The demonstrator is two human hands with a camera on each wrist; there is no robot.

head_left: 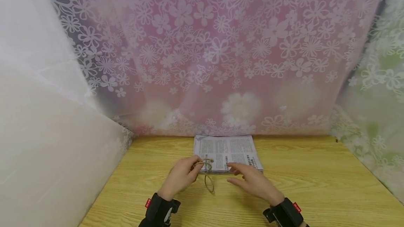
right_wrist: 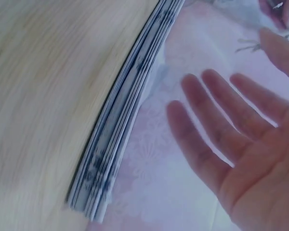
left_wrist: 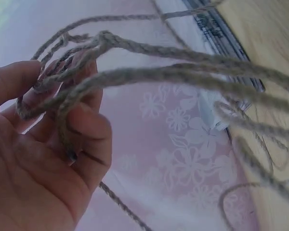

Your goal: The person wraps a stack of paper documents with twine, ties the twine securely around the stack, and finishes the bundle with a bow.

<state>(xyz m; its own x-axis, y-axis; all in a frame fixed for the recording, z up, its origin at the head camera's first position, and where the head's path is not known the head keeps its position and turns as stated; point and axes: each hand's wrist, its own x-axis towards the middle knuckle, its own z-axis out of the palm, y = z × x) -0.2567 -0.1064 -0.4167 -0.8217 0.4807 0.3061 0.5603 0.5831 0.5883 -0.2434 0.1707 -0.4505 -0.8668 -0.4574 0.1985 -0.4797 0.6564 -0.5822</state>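
A bundle of brown twine (left_wrist: 135, 77) hangs in loops from my left hand (head_left: 182, 175), whose thumb and fingers curl round it. One loop of the twine (head_left: 209, 184) dangles below the hand in the head view. Behind the hands a stack of folded newspapers (head_left: 225, 149) lies flat, its layered edge (right_wrist: 120, 115) facing the right wrist camera. My right hand (head_left: 252, 181) hovers near the front right part of the stack, fingers extended and apart, holding nothing. In the right wrist view its palm and fingers (right_wrist: 245, 139) show.
The stack lies on a wood-grain table (head_left: 300, 174), at its back edge. Behind it hangs a pink flowered curtain (head_left: 221, 62). A white sheet (head_left: 56, 125) borders the left side and a pale green flowered one (head_left: 375, 114) the right.
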